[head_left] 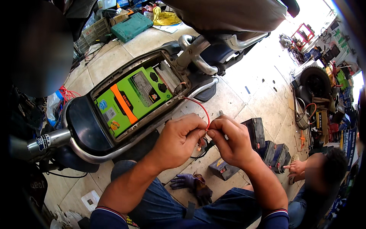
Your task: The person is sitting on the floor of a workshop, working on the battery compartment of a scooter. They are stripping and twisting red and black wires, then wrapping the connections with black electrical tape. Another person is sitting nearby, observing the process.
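Note:
A thin red wire (204, 108) curves out of the scooter's floor compartment and down to my fingertips. My left hand (180, 137) pinches it between thumb and forefinger. Right beside it, my right hand (233, 138) is closed on the same wire, the fingertips of both hands almost touching. Bare copper-coloured ends hang just below my left fingers, and a black cable (208, 147) loops under my hands. A green battery (131, 95) with an orange strap (123, 103) lies in the open compartment, to the left of my hands.
Several dark old batteries (254, 131) stand on the tiled floor at right. Dark work gloves (193, 186) lie between my knees. Another person (319, 171) crouches at the lower right, one hand out. The scooter's raised seat (228, 15) hangs at the top; a spare tyre (315, 82) sits far right.

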`<move>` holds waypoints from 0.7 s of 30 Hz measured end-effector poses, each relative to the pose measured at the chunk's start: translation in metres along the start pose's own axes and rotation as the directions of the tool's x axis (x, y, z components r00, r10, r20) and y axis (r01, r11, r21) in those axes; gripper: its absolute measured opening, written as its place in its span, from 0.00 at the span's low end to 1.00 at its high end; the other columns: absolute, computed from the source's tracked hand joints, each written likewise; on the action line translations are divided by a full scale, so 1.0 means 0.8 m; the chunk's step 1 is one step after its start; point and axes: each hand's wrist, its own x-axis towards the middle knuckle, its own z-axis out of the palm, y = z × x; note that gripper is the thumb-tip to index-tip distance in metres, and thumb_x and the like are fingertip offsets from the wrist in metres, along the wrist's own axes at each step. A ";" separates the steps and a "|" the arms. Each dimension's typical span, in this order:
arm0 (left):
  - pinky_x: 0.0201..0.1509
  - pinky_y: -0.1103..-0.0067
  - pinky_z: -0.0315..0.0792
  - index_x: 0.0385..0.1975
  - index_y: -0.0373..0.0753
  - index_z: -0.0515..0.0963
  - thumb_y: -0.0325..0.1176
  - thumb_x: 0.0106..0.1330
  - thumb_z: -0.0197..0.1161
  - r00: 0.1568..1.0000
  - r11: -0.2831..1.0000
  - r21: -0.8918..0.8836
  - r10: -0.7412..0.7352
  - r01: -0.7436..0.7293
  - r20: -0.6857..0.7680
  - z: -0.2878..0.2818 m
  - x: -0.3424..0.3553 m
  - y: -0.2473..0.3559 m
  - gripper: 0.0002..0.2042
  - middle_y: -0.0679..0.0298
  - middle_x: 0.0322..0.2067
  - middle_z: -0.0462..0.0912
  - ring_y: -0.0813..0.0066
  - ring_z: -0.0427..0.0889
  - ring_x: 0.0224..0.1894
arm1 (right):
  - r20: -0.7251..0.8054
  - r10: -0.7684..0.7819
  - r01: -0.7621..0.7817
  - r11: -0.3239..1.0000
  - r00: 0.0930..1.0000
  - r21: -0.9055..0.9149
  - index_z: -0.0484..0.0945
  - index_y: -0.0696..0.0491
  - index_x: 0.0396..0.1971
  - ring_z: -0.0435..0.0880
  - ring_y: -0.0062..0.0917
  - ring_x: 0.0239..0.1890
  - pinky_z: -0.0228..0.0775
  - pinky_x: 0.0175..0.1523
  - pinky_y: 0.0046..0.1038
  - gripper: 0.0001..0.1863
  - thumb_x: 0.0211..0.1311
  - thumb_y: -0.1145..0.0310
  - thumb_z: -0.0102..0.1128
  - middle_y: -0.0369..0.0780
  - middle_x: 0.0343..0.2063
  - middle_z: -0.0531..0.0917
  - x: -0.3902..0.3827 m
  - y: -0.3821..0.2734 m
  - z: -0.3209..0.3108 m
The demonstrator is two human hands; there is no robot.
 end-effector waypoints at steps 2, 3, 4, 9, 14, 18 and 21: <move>0.33 0.77 0.76 0.39 0.32 0.78 0.17 0.70 0.58 0.992 0.982 0.141 0.119 -0.122 0.029 -0.003 0.004 -0.004 0.04 0.61 0.30 0.80 0.76 0.84 0.29 | 0.091 0.264 -0.278 0.934 0.960 0.227 0.79 0.60 0.38 0.81 0.28 0.27 0.71 0.32 0.25 0.04 0.70 0.75 0.64 0.39 0.28 0.81 -0.003 -0.008 -0.004; 0.33 0.77 0.76 0.39 0.32 0.78 0.17 0.70 0.58 0.981 0.957 0.217 0.184 -0.191 0.052 -0.004 0.006 -0.007 0.04 0.60 0.30 0.79 0.75 0.84 0.29 | 0.172 0.427 -0.460 0.805 0.888 0.374 0.79 0.60 0.38 0.80 0.24 0.27 0.70 0.32 0.24 0.05 0.72 0.73 0.63 0.37 0.27 0.81 -0.005 -0.013 -0.004; 0.33 0.76 0.76 0.40 0.32 0.78 0.17 0.69 0.59 0.965 0.920 0.292 0.248 -0.261 0.082 -0.005 0.007 -0.009 0.04 0.59 0.30 0.78 0.74 0.84 0.29 | 0.275 0.554 -0.610 0.621 0.786 0.493 0.79 0.60 0.37 0.78 0.21 0.26 0.68 0.31 0.23 0.07 0.74 0.72 0.62 0.36 0.26 0.81 -0.006 -0.016 -0.005; 0.34 0.78 0.77 0.38 0.31 0.77 0.20 0.71 0.60 1.000 0.997 0.071 -0.006 0.004 0.023 0.008 0.004 -0.006 0.00 0.62 0.31 0.82 0.79 0.84 0.31 | 0.506 0.572 -0.723 0.242 0.645 0.647 0.79 0.58 0.38 0.75 0.15 0.24 0.62 0.27 0.17 0.13 0.78 0.63 0.58 0.34 0.27 0.81 -0.005 0.001 -0.021; 0.34 0.83 0.77 0.38 0.32 0.77 0.23 0.69 0.68 0.994 0.991 -0.097 -0.094 0.089 -0.057 0.020 0.001 -0.001 0.06 0.66 0.31 0.83 0.85 0.83 0.32 | 0.212 0.646 -0.577 0.428 0.734 0.695 0.83 0.61 0.45 0.82 0.16 0.30 0.68 0.30 0.17 0.14 0.76 0.64 0.60 0.38 0.33 0.87 -0.014 0.014 -0.026; 0.32 0.86 0.77 0.36 0.34 0.77 0.22 0.65 0.74 0.990 0.978 0.169 -0.112 0.126 -0.090 0.012 0.001 -0.005 0.09 0.70 0.28 0.82 0.88 0.83 0.30 | 0.206 0.627 -0.629 0.583 0.751 0.514 0.83 0.63 0.50 0.85 0.18 0.41 0.77 0.47 0.22 0.14 0.71 0.71 0.64 0.40 0.40 0.89 -0.016 0.006 -0.018; 0.29 0.85 0.77 0.35 0.33 0.78 0.24 0.68 0.71 0.987 0.985 0.156 -0.043 0.068 -0.154 0.012 0.003 -0.021 0.06 0.68 0.27 0.83 0.85 0.84 0.27 | 0.211 0.571 -0.595 0.655 0.793 0.466 0.82 0.65 0.50 0.85 0.20 0.45 0.78 0.53 0.24 0.14 0.68 0.74 0.63 0.41 0.41 0.89 -0.024 0.008 -0.005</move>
